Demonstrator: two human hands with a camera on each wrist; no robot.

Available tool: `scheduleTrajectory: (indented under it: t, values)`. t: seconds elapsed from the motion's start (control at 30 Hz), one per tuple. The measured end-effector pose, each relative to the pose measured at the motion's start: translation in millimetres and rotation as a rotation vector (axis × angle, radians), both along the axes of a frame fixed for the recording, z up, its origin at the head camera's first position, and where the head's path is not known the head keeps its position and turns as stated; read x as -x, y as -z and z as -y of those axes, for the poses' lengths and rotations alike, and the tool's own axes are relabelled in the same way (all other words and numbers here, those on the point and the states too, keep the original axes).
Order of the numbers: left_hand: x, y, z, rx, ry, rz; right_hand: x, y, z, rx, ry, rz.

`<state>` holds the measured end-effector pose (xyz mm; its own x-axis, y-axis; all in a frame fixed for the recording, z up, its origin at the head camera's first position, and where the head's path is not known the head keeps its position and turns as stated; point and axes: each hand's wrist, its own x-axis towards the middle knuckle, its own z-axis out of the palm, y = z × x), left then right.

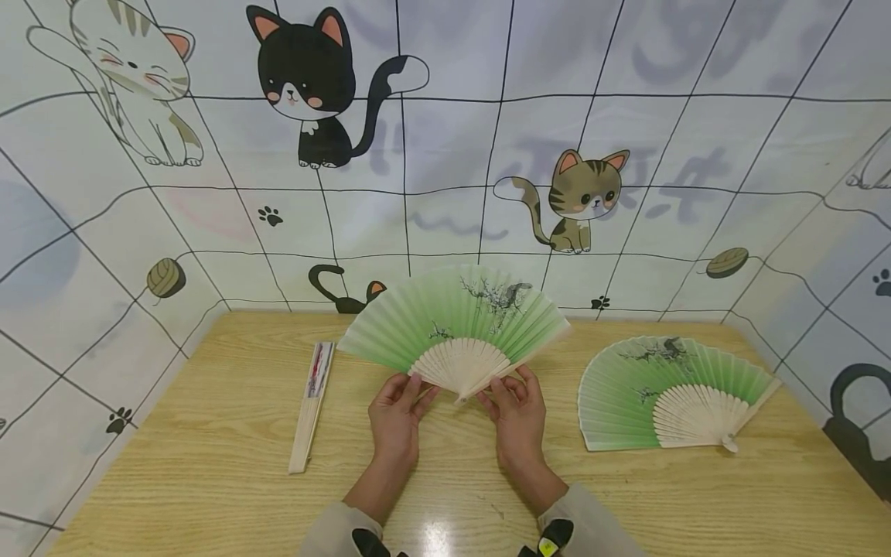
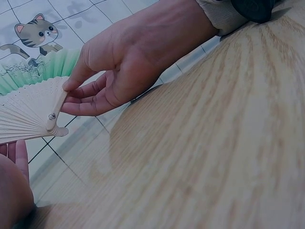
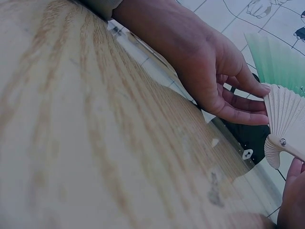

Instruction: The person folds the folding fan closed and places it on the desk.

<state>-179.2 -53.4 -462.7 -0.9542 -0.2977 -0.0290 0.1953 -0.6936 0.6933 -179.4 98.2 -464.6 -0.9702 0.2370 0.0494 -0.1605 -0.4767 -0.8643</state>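
Observation:
A green folding fan (image 1: 480, 313) with a dark branch print and pale wooden ribs is spread wide in front of me, raised off the table. My left hand (image 1: 397, 422) pinches its left outer rib between thumb and fingers. On the opposite side my right hand (image 1: 518, 422) pinches the right outer rib. The pivot end points down toward me, between the two hands. In the left wrist view the right hand (image 2: 119, 62) grips the rib beside the rivet. The right wrist view has the left hand (image 3: 214, 76) holding the other edge of the ribs.
To the right on the wooden table (image 1: 230, 433) lies a second green fan (image 1: 626, 402), also spread. A folded fan (image 1: 309, 410) with pale sticks lies left of my hands. Cat-printed cloth (image 1: 445, 155) stands behind the table and along its sides.

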Motion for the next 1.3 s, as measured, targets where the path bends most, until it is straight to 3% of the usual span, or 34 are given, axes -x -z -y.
scheduleTrajectory:
  t: [1.3]
  values:
    - [-1.2, -1.1, -1.1, 0.034, 0.000, -0.003, 0.1, -0.6, -0.1, -0.021, -0.013, 0.011]
